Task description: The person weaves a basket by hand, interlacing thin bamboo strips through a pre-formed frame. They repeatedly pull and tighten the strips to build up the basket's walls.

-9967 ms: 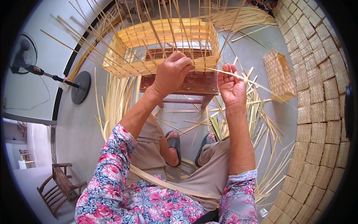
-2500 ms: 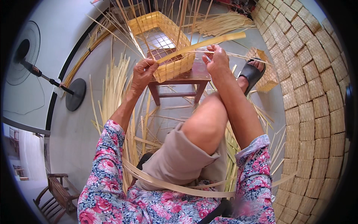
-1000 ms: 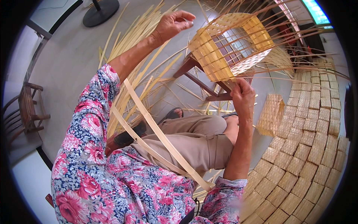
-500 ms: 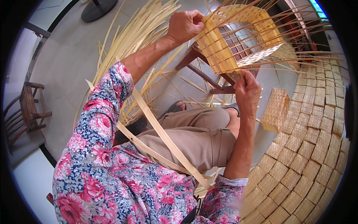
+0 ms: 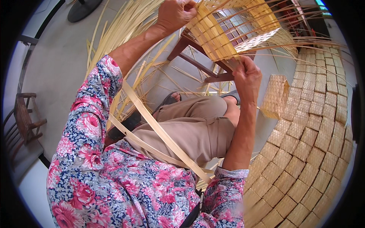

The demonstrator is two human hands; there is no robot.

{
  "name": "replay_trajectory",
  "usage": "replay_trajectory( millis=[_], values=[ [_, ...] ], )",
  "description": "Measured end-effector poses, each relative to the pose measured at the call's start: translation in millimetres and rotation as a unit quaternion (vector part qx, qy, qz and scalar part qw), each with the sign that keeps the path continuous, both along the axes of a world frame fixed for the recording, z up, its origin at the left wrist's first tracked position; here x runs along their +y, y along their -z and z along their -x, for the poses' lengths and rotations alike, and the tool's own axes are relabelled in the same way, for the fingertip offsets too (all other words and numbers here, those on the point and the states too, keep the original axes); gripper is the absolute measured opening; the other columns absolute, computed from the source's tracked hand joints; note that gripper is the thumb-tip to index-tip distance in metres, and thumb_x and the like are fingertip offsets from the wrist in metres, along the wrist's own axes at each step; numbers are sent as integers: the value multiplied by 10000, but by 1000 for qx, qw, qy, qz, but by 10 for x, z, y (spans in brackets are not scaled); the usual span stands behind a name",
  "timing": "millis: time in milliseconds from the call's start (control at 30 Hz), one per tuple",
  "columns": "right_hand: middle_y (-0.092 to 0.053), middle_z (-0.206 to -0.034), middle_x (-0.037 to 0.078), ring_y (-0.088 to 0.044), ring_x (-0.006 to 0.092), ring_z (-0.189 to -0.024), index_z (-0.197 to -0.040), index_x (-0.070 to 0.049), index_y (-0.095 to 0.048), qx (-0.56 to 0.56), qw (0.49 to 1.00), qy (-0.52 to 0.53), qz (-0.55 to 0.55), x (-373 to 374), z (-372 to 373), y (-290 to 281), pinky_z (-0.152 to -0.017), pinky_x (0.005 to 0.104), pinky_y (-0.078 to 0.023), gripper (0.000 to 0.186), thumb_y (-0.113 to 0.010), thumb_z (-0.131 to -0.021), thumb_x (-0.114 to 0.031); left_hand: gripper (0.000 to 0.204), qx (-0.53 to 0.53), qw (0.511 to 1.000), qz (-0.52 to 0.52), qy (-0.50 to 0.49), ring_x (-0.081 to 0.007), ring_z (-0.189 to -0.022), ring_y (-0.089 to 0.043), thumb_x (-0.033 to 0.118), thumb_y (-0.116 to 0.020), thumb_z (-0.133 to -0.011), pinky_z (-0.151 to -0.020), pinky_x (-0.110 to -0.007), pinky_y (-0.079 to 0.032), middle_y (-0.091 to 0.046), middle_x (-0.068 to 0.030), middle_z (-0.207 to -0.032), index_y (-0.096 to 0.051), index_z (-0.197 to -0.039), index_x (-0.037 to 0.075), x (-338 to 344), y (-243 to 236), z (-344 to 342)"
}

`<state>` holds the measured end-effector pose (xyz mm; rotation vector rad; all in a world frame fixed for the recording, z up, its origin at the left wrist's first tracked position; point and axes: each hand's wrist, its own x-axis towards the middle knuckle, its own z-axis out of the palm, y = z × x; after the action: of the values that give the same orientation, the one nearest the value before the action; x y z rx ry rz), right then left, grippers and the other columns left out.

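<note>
A partly woven bamboo basket (image 5: 213, 33) rests tilted at the top of the view, on or just above a dark red wooden stool (image 5: 178, 47). Long thin strips (image 5: 317, 41) stick out from its right side. At its upper left corner, the fingers of my left hand (image 5: 175, 16) are pinched closed. My right hand (image 5: 247, 76) pinches its lower corner; the exact piece between those fingertips is partly hidden. Two broad pale bamboo strips (image 5: 152, 123) lie loose across my lap.
A heap of split bamboo strips (image 5: 121, 34) covers the floor ahead on the left, with scraps around the stool. One finished-looking woven basket (image 5: 275, 95) stands right of my knee. Rows of woven baskets (image 5: 300, 152) fill the right side. A small wooden chair (image 5: 28, 117) is far left.
The whole view has shifted, so hands, basket and floor things all appear higher and slightly further left. Both hands keep their pinch at the same basket corners.
</note>
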<state>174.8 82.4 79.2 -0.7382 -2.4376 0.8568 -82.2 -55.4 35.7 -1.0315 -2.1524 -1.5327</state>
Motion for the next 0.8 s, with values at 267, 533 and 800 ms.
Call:
replay_trajectory(
  millis=[267, 533, 800],
  values=[
    [-663, -793, 215, -667, 383, -738, -953, -24, -689, -35, 997, -4, -72, 50, 25, -34, -666, 418, -510, 103, -614, -890, -53, 121, -7, 996, -51, 67, -115, -739, -672, 55, -718, -876, -652, -279, -556, -724, -58, -889, -717, -996, 36, -97, 133, -87],
    [-679, -823, 226, -674, 406, -759, -955, -29, -687, -35, 999, 16, -31, 52, 16, -24, -663, 445, -512, 106, -623, -921, -105, 82, -23, 985, 48, 166, -145, -715, -684, 18, -711, -854, -641, -269, -542, -715, -97, -834, -727, -934, 7, -288, 84, -371],
    [-697, -850, 205, -676, 419, -789, -987, -72, -711, -14, 999, 27, -34, 27, 17, -38, -682, 453, -521, 117, -634, -922, -131, 404, 153, 940, 58, 301, -211, -733, -698, 58, -737, -863, -673, -301, -579, -728, -91, -977, -671, -1256, 123, -34, -371, -802]
  ],
)
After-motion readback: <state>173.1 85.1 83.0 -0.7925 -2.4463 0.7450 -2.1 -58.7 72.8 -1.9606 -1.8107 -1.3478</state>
